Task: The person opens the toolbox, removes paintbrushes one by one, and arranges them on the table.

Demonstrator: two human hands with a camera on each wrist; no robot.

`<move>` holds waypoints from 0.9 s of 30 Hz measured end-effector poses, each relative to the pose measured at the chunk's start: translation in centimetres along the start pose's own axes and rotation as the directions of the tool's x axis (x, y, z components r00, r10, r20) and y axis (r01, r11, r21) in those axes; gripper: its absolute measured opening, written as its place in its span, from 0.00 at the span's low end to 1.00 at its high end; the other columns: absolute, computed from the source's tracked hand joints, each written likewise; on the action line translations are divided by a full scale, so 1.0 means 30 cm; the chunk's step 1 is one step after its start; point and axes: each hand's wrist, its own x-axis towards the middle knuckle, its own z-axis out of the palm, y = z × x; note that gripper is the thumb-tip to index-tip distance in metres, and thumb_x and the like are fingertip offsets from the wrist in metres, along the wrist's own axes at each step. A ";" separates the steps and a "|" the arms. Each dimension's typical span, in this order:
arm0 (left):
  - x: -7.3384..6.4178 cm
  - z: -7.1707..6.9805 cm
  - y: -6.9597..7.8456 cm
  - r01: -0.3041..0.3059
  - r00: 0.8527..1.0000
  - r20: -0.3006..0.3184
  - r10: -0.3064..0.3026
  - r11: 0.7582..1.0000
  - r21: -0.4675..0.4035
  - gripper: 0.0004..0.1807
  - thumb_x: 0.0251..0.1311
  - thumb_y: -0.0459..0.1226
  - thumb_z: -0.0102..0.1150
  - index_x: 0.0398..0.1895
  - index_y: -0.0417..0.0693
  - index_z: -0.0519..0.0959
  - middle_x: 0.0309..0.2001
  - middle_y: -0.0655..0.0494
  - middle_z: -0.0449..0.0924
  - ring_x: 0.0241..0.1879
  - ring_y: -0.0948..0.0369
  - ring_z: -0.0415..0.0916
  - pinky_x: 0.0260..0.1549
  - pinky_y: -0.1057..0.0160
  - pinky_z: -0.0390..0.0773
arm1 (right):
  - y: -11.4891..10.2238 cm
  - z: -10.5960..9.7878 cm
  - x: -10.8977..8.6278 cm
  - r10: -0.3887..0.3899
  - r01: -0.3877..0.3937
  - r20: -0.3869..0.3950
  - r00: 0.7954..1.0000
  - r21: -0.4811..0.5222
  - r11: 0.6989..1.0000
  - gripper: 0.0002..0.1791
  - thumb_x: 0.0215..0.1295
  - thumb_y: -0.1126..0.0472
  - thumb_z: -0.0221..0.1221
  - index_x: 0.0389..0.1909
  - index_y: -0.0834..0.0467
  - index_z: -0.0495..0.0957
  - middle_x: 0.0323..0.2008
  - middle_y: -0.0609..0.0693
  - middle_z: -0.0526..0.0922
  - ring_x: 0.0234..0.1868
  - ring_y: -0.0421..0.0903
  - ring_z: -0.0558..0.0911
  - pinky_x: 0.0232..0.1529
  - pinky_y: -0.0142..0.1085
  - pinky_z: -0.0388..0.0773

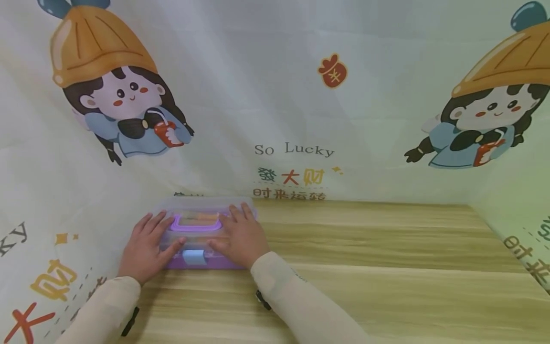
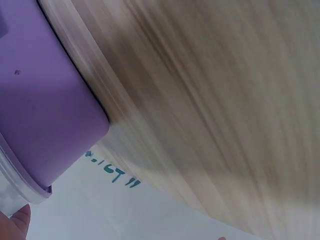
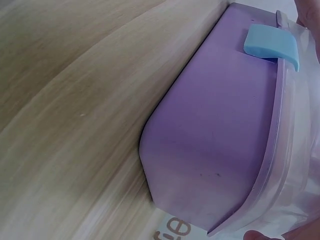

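Observation:
A purple plastic storage box with a translucent lid stands on the table near the back wall. On top of the lid is a purple carry handle, and a light blue latch sits at the middle of the front. My left hand rests on the lid's left end, fingers spread, thumb toward the latch. At the right end my right hand lies over the lid with its fingers extended. Something tan and orange shows dimly through the lid. Both wrist views show the box's purple side walls.
The wood-grain table extends to the right of the box and in front of it. A printed white cloth with cartoon figures and lettering hangs behind and along both sides. The box is close to the cloth at the left.

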 end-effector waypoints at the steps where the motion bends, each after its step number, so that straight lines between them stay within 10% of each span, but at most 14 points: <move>1: 0.001 0.001 0.002 -0.007 1.000 -0.006 0.007 1.000 0.001 0.39 0.59 0.58 0.63 0.65 0.41 0.72 0.68 0.35 0.65 0.69 0.35 0.54 0.69 0.41 0.50 | 0.003 -0.001 -0.002 0.001 -0.001 -0.003 1.000 0.003 1.000 0.39 0.65 0.28 0.50 0.70 0.47 0.70 0.72 0.52 0.65 0.76 0.52 0.56 0.75 0.44 0.41; 27: 0.001 0.047 0.080 -0.026 0.999 -0.034 0.027 1.000 0.013 0.39 0.59 0.60 0.61 0.65 0.42 0.72 0.68 0.36 0.65 0.69 0.35 0.54 0.65 0.36 0.55 | 0.068 -0.009 -0.073 -0.008 0.012 -0.104 0.995 0.039 0.999 0.38 0.62 0.31 0.56 0.66 0.51 0.75 0.68 0.54 0.71 0.74 0.51 0.61 0.75 0.43 0.41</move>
